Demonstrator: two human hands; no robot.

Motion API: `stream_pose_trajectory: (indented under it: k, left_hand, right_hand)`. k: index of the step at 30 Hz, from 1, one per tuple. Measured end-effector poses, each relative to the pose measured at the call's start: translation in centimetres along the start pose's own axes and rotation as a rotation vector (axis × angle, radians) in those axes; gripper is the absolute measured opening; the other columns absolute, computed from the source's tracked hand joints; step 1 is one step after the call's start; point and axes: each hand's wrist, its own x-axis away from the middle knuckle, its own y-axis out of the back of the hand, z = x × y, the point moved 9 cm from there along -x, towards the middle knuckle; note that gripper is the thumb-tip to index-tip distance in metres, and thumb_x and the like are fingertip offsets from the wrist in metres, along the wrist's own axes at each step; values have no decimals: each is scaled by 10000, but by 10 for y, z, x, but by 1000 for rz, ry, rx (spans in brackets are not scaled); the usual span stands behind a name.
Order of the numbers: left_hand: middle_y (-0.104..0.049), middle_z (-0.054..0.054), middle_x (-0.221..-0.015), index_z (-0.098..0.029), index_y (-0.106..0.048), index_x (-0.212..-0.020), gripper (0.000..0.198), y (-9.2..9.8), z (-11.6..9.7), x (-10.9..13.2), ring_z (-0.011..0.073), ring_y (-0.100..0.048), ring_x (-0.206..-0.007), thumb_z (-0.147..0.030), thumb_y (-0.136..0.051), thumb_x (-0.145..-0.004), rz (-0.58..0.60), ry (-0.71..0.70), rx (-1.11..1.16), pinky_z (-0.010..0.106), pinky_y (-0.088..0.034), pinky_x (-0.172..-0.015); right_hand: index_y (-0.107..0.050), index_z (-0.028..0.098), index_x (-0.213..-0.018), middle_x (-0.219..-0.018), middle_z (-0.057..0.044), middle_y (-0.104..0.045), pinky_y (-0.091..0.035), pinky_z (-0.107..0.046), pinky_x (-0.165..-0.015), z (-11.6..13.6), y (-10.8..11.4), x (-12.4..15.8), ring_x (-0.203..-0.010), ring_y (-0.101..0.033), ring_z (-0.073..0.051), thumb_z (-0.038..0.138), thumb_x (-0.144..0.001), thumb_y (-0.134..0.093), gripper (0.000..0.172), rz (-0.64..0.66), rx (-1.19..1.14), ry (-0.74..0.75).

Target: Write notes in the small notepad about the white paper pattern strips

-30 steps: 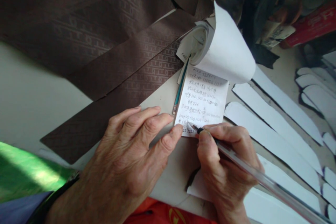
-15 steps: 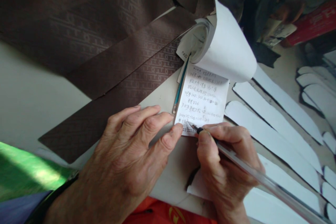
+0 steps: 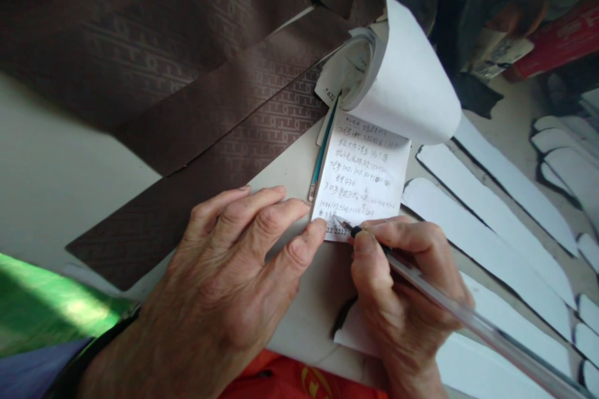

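A small notepad (image 3: pixel 360 165) lies on the table, its page covered in handwritten lines and its upper sheets (image 3: pixel 412 75) curled back. My right hand (image 3: pixel 407 287) is closed around a clear-barrelled pen (image 3: pixel 435 299), whose tip meets the page near the bottom edge. Flat on the table, my left hand (image 3: pixel 238 268) has its fingers stretched out, the thumb touching the notepad's lower left corner. Along the pad's left edge lies a teal pencil (image 3: pixel 322 153), its far end under the curled sheets.
Brown patterned sheet material (image 3: pixel 224 93) covers the upper left of the table (image 3: pixel 42 162). Long white cut pieces with dark edges (image 3: pixel 486 249) lie at the right. A red object (image 3: pixel 561 43) is at the upper right. Red fabric (image 3: pixel 290 377) shows below the table edge.
Almost nothing differs; the view has shifted very slightly. Both hands, the pen and the notepad hold the same positions.
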Motion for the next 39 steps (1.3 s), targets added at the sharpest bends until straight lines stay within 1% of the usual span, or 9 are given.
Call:
stream_pose_trajectory:
  k: [6,11,15,17,20,24,28,33,39]
  left_hand:
    - [-549,60,-1312,-204,-572,-1250,345,0,-1,1,276,-468,-1235,-174,-547,-907,-4,-2,4,488,-349,-1047]
    - [-551,58,-1308,-201,-564,-1258,356,0,0,1,270,-470,-1233,-166,-555,-905,-3,4,4,484,-350,-1045]
    - [-559,55,-1299,-217,-562,-1261,378,0,-1,-1,263,-474,-1235,-155,-573,-888,-1,0,-18,479,-358,-1053]
    - [-570,51,-1281,-229,-563,-1252,384,2,-1,-2,254,-485,-1222,-145,-583,-877,-17,3,-43,470,-370,-1045]
    - [-587,58,-1239,-216,-560,-1236,379,5,-3,-3,249,-499,-1198,-132,-584,-868,-49,-19,-64,458,-398,-1010]
    - [-601,65,-1195,-207,-577,-1185,321,7,-5,-5,260,-521,-1157,-137,-572,-872,-77,-29,-77,469,-434,-959]
    - [-604,61,-1184,-213,-580,-1168,303,8,-6,-6,253,-526,-1150,-141,-573,-874,-102,-33,-83,460,-436,-957]
    - [-588,65,-1215,-203,-568,-1196,331,5,-6,-7,256,-504,-1177,-133,-574,-873,-72,-32,-68,455,-412,-979]
    - [-564,63,-1253,-206,-553,-1244,361,3,-3,-2,255,-482,-1211,-153,-571,-887,-35,-17,-35,462,-378,-1012]
  right_hand:
    - [-523,225,-708,-569,71,-576,-446,-189,-465,-3,3,2,-451,-547,-81,152,-776,-599,126,-23,-16,-27]
    - [-532,213,-716,-592,75,-580,-447,-168,-464,-3,3,3,-465,-548,-63,103,-765,-606,141,-39,-58,-15]
    - [-537,208,-750,-661,50,-605,-492,-213,-503,-20,5,6,-534,-593,-98,112,-768,-604,119,-94,-245,-168]
    - [-536,209,-746,-675,42,-603,-495,-234,-510,-29,5,9,-539,-593,-110,136,-766,-607,104,-114,-254,-256]
    - [-527,208,-730,-641,49,-575,-469,-228,-477,-36,5,10,-501,-572,-107,169,-775,-599,93,-133,-258,-306]
    - [-535,204,-726,-582,61,-566,-433,-210,-447,-32,2,8,-455,-546,-96,192,-789,-586,82,-79,-217,-251]
    - [-535,204,-713,-562,67,-567,-423,-197,-439,-23,3,5,-436,-539,-88,187,-789,-573,87,-58,-167,-181]
    - [-515,208,-692,-574,67,-567,-417,-176,-434,-14,4,3,-442,-538,-75,121,-772,-568,129,-55,-106,-105]
    - [-509,214,-716,-579,74,-544,-442,-170,-426,-9,4,3,-431,-545,-76,130,-777,-570,121,-35,-54,-55]
